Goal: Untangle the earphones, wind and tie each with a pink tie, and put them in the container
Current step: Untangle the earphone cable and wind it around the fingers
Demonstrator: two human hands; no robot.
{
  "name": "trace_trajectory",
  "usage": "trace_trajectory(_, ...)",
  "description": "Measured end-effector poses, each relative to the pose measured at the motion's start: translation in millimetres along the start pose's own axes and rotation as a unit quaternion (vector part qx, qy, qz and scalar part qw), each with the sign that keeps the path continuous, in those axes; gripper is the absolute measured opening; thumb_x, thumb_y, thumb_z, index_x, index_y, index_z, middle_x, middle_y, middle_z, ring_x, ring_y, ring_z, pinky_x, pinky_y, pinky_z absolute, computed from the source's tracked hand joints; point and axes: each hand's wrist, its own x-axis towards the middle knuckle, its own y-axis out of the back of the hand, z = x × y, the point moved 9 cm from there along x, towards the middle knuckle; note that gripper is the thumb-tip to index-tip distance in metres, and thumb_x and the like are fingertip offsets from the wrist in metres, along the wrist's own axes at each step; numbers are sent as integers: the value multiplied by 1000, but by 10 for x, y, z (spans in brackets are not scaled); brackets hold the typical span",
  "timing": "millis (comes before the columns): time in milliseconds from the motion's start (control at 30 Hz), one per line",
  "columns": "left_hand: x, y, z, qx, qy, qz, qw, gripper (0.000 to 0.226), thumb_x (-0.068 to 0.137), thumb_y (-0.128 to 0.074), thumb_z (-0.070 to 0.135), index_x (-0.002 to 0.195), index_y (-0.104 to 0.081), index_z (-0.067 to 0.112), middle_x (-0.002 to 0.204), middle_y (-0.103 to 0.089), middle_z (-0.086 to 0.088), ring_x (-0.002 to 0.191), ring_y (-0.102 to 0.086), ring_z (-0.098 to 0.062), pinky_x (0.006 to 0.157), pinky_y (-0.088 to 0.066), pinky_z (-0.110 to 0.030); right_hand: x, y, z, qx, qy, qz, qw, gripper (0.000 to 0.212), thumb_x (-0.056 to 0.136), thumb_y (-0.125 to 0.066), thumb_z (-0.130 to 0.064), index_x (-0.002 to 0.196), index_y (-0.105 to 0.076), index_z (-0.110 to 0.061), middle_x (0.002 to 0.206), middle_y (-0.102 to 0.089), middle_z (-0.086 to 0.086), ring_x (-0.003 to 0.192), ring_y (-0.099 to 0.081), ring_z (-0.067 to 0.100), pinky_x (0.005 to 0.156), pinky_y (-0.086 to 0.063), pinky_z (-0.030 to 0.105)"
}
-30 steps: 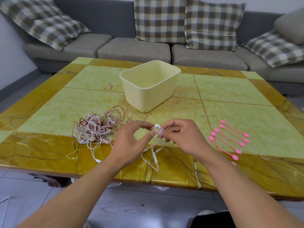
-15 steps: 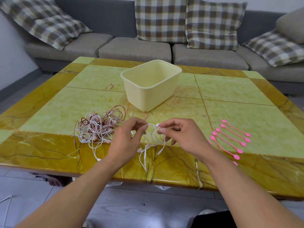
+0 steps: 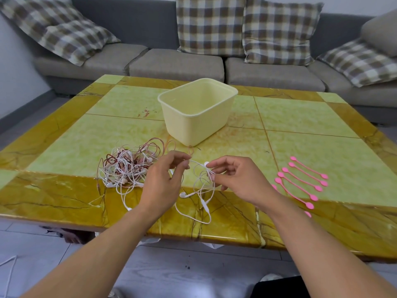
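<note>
A white earphone (image 3: 200,193) hangs in loose loops between my two hands near the table's front edge. My left hand (image 3: 162,183) pinches its cord at the upper left. My right hand (image 3: 236,179) pinches the cord and an earbud at the upper right. The remote and a loop dangle onto the amber border. A tangled pile of white and pink earphones (image 3: 129,168) lies left of my left hand. Several pink ties (image 3: 300,181) lie in a row to the right. The cream container (image 3: 197,112) stands behind, with nothing visible inside.
The table (image 3: 311,130) has green tiles and an amber border, with its front edge close to me. A grey sofa (image 3: 178,65) with checked cushions runs behind it. A white cord (image 3: 8,267) lies on the floor at the lower left.
My hands have drawn apart, and the small bunched coil of white earphone has opened into wider loops hanging between them. The pile, ties and container have not moved.
</note>
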Motion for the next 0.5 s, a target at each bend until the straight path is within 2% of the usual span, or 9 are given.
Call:
trace_trajectory(133, 14, 56, -4, 3, -1, 31, 1000, 15, 99, -61, 19, 104, -65, 33, 85, -71, 16, 91, -65, -7, 74, -46, -21, 0, 21, 8, 1, -3, 5, 1000, 17, 85, -82, -16, 101, -78, -22, 86, -77, 0, 77, -74, 28, 71, -60, 37)
trace_trajectory(300, -2, 68, -10, -5, 17, 30, 999, 11, 98, -63, 22, 104, -66, 31, 81, -72, 14, 86, -66, -7, 74, -51, -27, 2, 23, 4, 7, 6, 9, 1000, 10, 87, -79, -12, 94, -79, -18, 78, -76, 0, 71, -73, 18, 64, -57, 28)
trace_trajectory(367, -8, 36, 22, -51, 42, 6, 998, 9, 100, -61, 25, 106, -66, 28, 71, -71, 4, 65, -62, -4, 58, -46, -24, 5, 34, 13, 12, 9, 15, 1000, 9, 87, -79, -11, 93, -80, -18, 79, -77, -2, 73, -73, 19, 64, -56, 25)
trace_trajectory(433, -16, -25, 16, -105, 80, -30, 991, 12, 103, -56, 26, 108, -66, 23, 60, -67, -8, 41, -48, -3, 47, -37, -18, 17, 47, 19, 15, 12, 18, 1000, 8, 87, -79, -11, 93, -80, -16, 80, -77, -1, 73, -73, 19, 67, -57, 25)
trace_trajectory(500, -24, -119, -40, -122, 108, -80, 983, 13, 103, -56, 23, 106, -68, 21, 57, -66, -12, 40, -49, -8, 49, -43, -22, 16, 44, 10, 11, 18, 17, 1000, 7, 87, -78, -10, 92, -80, -15, 79, -77, 2, 72, -73, 18, 68, -58, 25)
